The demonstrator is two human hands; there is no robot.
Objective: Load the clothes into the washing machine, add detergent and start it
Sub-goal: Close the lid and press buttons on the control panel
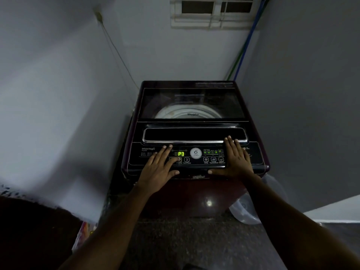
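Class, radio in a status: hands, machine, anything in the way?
Left hand flat by Program button, right hand flat on panel. Washing machine lid shut, display reads P3. Nothing obstructing.

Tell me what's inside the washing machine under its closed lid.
Through the dark glass lid only the pale rim of the drum shows, with a brand name. Whether clothes lie deeper inside cannot be seen.

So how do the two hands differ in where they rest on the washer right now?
The left hand lies on the control panel, a finger by the Program button; the right hand sits at the panel's right end, fingertips reaching the lid handle. Both lie flat, palms down, holding nothing.
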